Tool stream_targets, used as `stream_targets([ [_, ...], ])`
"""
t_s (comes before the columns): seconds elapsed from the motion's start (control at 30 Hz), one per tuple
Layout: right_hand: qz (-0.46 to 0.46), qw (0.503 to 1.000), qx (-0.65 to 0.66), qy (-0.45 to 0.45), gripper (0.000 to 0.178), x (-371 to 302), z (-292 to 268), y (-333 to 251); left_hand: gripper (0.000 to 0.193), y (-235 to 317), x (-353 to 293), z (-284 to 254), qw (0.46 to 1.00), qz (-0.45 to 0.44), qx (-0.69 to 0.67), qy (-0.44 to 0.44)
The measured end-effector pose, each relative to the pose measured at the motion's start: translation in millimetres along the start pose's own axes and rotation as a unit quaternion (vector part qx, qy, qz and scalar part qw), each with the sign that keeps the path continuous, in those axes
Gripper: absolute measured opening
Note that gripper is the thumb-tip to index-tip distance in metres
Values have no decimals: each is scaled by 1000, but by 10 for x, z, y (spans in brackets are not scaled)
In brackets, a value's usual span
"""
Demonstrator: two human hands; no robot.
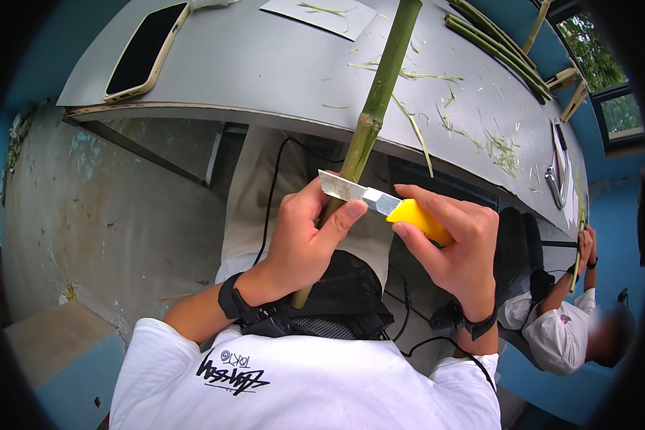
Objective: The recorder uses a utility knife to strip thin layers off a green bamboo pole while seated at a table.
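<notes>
A long green bamboo stalk slants from over the grey table down toward my lap, its far end raised and its lower end near my waist. My left hand is wrapped round the stalk below a node, with the thumb lying along the blade. In my right hand is a yellow-handled utility knife, gripped between thumb and fingers. Its wide blade lies across the stalk just above my left thumb, pointing left. Whether the edge bites into the bamboo cannot be made out.
Green shavings are scattered over the grey table. A phone lies at its left edge, a white sheet at the back. Several bamboo stalks rest at the far right. Another person holds a thin stalk at right. A black cable hangs below.
</notes>
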State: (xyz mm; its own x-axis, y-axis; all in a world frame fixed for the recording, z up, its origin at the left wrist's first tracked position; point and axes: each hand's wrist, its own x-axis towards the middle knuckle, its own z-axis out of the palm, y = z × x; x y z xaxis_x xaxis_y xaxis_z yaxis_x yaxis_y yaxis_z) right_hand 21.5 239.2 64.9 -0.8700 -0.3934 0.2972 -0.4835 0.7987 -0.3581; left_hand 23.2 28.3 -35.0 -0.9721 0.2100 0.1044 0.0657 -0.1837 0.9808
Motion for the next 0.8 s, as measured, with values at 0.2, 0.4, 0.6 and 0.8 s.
stream_targets([
  [0.2, -19, 1000, -10, 5, 38, 11, 13, 46, 32, 63, 11, 5, 999, -19, 14, 26],
  [0.4, -50, 995, -88, 27, 40, 27, 15, 44, 34, 111, 32, 16, 998, -55, 23, 37],
  [0.6, -60, 992, -98, 56, 40, 32, 75, 74, 35, 211, 69, -32, 991, -134, 10, 0],
  [0.8, -49, 995, -75, 45, 38, 38, 23, 57, 30, 185, 181, -284, 998, 29, 41, -27],
])
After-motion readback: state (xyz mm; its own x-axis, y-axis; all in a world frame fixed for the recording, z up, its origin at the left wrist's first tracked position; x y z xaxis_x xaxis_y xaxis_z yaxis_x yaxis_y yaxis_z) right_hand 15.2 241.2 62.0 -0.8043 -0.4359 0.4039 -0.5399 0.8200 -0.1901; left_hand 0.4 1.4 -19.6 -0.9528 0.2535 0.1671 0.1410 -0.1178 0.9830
